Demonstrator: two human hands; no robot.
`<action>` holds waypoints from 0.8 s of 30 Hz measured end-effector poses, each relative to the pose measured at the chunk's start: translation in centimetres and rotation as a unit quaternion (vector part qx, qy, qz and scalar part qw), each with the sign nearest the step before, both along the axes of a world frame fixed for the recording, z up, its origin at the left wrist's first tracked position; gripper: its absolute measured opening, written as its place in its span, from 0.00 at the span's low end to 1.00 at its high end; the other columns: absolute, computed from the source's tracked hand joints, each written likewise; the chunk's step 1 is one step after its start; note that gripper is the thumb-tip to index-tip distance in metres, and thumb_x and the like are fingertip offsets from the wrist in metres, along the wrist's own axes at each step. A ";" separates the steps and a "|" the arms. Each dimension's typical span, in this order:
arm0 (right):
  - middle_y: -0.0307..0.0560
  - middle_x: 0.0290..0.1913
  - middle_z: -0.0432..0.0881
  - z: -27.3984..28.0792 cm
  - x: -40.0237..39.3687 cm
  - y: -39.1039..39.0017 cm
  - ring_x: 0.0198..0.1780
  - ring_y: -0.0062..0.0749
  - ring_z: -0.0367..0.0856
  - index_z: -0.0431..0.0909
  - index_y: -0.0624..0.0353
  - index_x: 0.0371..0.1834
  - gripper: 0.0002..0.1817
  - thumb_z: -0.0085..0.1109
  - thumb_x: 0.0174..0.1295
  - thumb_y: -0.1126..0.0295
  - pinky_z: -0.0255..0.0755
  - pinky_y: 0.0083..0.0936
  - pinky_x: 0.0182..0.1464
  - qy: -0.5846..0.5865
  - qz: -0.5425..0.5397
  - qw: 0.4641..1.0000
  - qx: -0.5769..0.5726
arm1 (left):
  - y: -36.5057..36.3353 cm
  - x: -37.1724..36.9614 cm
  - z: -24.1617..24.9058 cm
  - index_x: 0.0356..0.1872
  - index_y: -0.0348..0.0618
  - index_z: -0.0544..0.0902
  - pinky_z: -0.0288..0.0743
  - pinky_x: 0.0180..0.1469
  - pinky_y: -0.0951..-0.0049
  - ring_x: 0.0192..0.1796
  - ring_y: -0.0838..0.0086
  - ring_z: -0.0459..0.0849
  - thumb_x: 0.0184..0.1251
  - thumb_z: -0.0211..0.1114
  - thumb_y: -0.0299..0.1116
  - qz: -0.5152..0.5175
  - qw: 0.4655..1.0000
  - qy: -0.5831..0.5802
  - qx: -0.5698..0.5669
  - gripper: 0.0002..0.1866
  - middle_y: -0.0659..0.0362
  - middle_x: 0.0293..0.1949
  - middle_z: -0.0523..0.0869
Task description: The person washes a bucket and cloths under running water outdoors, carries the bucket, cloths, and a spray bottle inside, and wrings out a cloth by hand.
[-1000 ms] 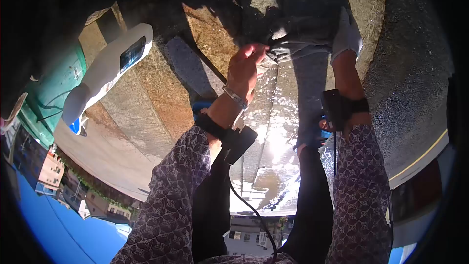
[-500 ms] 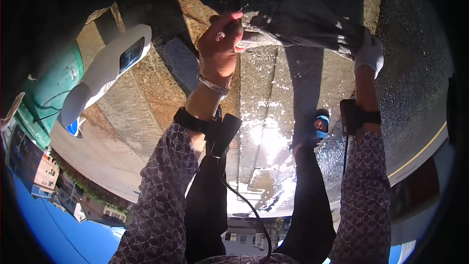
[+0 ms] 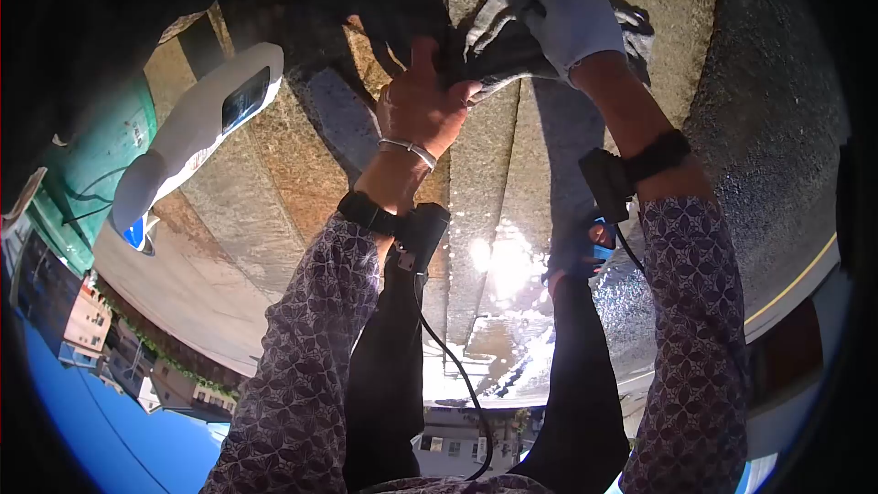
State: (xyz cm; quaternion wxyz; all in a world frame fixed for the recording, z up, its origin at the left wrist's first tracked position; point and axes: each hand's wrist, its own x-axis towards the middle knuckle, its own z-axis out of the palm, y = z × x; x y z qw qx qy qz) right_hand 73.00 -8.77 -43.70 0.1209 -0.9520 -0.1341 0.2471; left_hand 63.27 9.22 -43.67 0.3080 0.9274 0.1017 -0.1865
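Note:
My left hand [image 3: 421, 108], bare with a pale bracelet at the wrist, is closed on one end of a wet, dark grey cloth [image 3: 512, 53]. Its thumb shows, while shadow hides most of the fingertips. Wearing a white glove, my right hand [image 3: 574, 26] grips the bunched cloth a little to the right and higher in the view. Folds of the cloth hang out on both sides of the glove. Both hands are over the paved ground, close to each other.
Wet stone paving [image 3: 485, 155] reflects bright sunlight near my sandalled foot [image 3: 600, 236]. At the left are a white object with a dark panel [image 3: 206, 128] and a green container [image 3: 105, 160]. A dark road surface [image 3: 759, 155] curves along the right.
My right hand has moved left and up, close to my left hand. The cloth, stretched between them before, is now bunched. My left hand has shifted slightly down.

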 end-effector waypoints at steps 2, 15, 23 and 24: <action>0.57 0.46 0.76 -1.9 -1.5 -1.9 0.47 0.47 0.75 0.76 0.59 0.40 0.16 0.47 0.59 0.58 0.69 0.36 0.48 -0.002 0.033 0.998 -0.058 | -0.8 0.1 -0.3 0.39 0.46 0.75 0.73 0.39 0.65 0.32 0.58 0.82 0.51 0.65 0.43 -0.040 0.998 0.002 0.039 0.17 0.52 0.30 0.83; 0.51 0.40 0.81 7.7 7.0 -3.7 0.40 0.28 0.78 0.75 0.71 0.47 0.20 0.56 0.54 0.68 0.71 0.20 0.42 -0.283 -0.264 0.823 0.416 | -1.6 7.5 -1.7 0.32 0.36 0.81 0.75 0.31 0.74 0.28 0.73 0.82 0.51 0.65 0.30 0.229 0.910 -0.019 -0.345 0.09 0.56 0.27 0.83; 0.54 0.47 0.76 -1.1 -3.5 -6.4 0.44 0.47 0.76 0.65 0.58 0.57 0.28 0.59 0.51 0.68 0.70 0.35 0.47 -0.133 0.065 0.989 0.013 | -1.4 8.9 -3.9 0.40 0.36 0.79 0.73 0.46 0.68 0.40 0.61 0.82 0.51 0.67 0.42 0.234 0.969 0.039 -0.064 0.20 0.49 0.35 0.83; 0.56 0.47 0.76 -0.1 -4.6 -4.8 0.41 0.49 0.75 0.65 0.62 0.56 0.30 0.61 0.47 0.68 0.70 0.37 0.44 -0.064 0.035 0.997 0.031 | -1.3 9.2 -5.6 0.42 0.37 0.78 0.73 0.44 0.66 0.39 0.62 0.81 0.49 0.68 0.42 0.192 0.977 0.051 -0.081 0.22 0.50 0.39 0.83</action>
